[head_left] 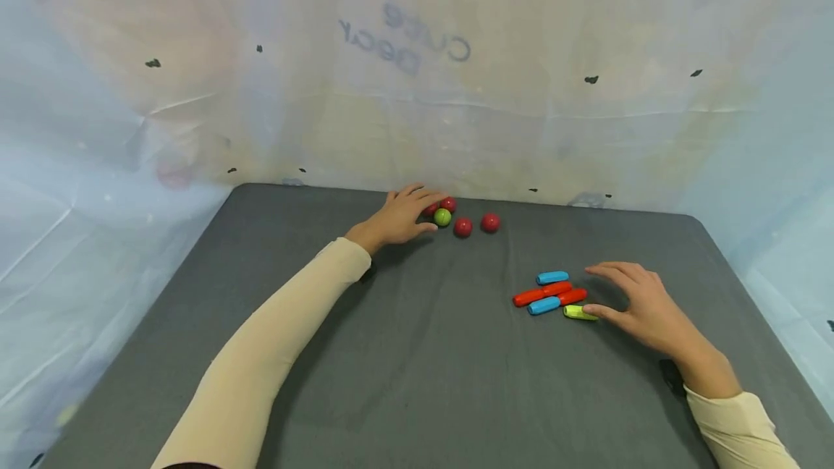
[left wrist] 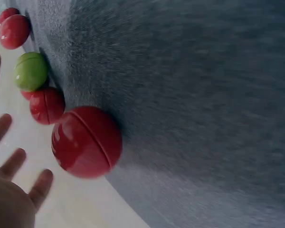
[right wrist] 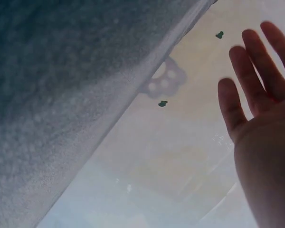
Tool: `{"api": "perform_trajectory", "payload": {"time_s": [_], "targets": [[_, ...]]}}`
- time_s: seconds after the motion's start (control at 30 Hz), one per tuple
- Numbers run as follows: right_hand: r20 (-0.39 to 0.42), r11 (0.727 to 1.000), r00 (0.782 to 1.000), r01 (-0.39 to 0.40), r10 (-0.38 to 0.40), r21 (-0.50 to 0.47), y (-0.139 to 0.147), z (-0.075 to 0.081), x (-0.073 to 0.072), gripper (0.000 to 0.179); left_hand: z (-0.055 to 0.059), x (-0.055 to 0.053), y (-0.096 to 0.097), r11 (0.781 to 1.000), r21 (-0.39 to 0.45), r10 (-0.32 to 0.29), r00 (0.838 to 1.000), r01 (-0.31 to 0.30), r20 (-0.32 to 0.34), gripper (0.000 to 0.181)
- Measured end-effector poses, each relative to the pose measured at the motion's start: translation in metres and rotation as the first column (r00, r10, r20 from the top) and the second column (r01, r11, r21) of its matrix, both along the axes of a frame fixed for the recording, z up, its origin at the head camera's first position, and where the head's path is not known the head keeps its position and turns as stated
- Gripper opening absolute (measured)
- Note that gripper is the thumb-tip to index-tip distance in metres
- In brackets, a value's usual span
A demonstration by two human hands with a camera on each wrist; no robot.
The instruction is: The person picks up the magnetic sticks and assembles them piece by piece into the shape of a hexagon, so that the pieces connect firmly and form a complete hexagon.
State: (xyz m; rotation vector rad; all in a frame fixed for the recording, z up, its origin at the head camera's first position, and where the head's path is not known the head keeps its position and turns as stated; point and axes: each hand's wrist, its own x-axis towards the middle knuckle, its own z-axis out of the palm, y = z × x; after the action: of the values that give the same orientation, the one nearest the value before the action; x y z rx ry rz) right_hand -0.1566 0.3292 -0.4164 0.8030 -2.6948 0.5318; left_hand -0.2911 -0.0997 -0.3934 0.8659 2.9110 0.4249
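My left hand point(head_left: 400, 218) reaches over the far part of the table, its fingers extended beside a cluster of shiny red balls point(head_left: 463, 227) and one green ball point(head_left: 442, 217). In the left wrist view a red ball point(left wrist: 88, 142) with a groove lies closest, and the fingers are spread without gripping anything. At the right, my right hand point(head_left: 641, 304) hovers with fingers apart and relaxed. Its thumb overlaps the end of a yellow-green stick point(head_left: 576, 313); contact cannot be told. Beside that lie short red sticks point(head_left: 528, 297) and blue sticks point(head_left: 552, 277). The right wrist view shows empty fingers.
A dark grey cloth-covered table point(head_left: 404, 382) spans the view. Behind it hangs a pale, translucent sheet point(head_left: 417, 136) with faint writing and small dark spots, close to the table's far edge.
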Motion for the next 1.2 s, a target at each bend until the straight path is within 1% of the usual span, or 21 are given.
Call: {"api": "perform_trajectory", "payload": {"time_s": [0.07,0.17,0.23,0.3,0.47,0.57,0.7,0.8,0.9,0.97,1.07,1.2], "targets": [[-0.007,1.0,1.0,-0.021,0.021,-0.002,-0.002,-0.001,-0.001,0.055,0.002,-0.005,0.004,1.0,0.004,-0.019,1.0,0.019,0.004,0.067],[-0.009,0.998,0.998,-0.059,0.059,0.017,-0.005,-0.005,-0.003,0.044,0.003,-0.009,0.008,1.0,-0.012,-0.028,0.999,0.028,0.016,0.065],[-0.001,0.996,0.997,-0.083,0.083,0.033,-0.006,-0.007,-0.003,0.038,0.002,-0.011,0.011,0.999,-0.032,-0.031,0.999,0.031,0.017,0.061],[0.012,0.995,0.996,-0.091,0.091,0.05,-0.007,-0.01,-0.004,0.033,0.001,-0.013,0.013,0.998,-0.051,-0.038,0.999,0.039,0.011,0.055],[0.067,0.994,0.995,-0.076,0.071,0.079,-0.008,-0.012,-0.002,0.028,-0.005,-0.013,0.019,0.994,-0.083,-0.071,0.997,0.069,-0.017,0.044],[0.094,0.993,0.994,-0.062,0.053,0.096,-0.007,-0.013,0.0,0.026,-0.009,-0.012,0.021,0.994,-0.085,-0.067,0.997,0.065,-0.028,0.042],[0.116,0.993,0.992,-0.056,0.044,0.104,-0.008,-0.011,0.001,0.026,-0.013,-0.014,0.02,0.994,-0.094,-0.056,0.998,0.054,-0.018,0.041],[0.125,0.993,0.991,-0.052,0.039,0.105,-0.01,-0.01,0.001,0.026,-0.014,-0.017,0.018,0.994,-0.084,-0.07,0.998,0.069,-0.01,0.043],[0.13,0.993,0.991,-0.049,0.034,0.11,-0.011,-0.01,0.001,0.026,-0.015,-0.018,0.016,0.996,-0.05,-0.079,0.997,0.079,0.001,0.045],[0.131,0.993,0.991,-0.048,0.033,0.112,-0.011,-0.01,0.001,0.026,-0.015,-0.018,0.014,0.998,-0.022,-0.067,0.998,0.067,0.013,0.047],[0.132,0.992,0.991,-0.045,0.029,0.116,-0.011,-0.01,0.0,0.026,-0.014,-0.017,0.012,1.0,0.008,-0.03,0.999,0.029,0.026,0.049],[0.136,0.992,0.99,-0.037,0.02,0.12,-0.011,-0.01,-0.002,0.026,-0.014,-0.017,0.011,1.0,0.014,-0.002,1.0,0.002,0.022,0.047]]}}
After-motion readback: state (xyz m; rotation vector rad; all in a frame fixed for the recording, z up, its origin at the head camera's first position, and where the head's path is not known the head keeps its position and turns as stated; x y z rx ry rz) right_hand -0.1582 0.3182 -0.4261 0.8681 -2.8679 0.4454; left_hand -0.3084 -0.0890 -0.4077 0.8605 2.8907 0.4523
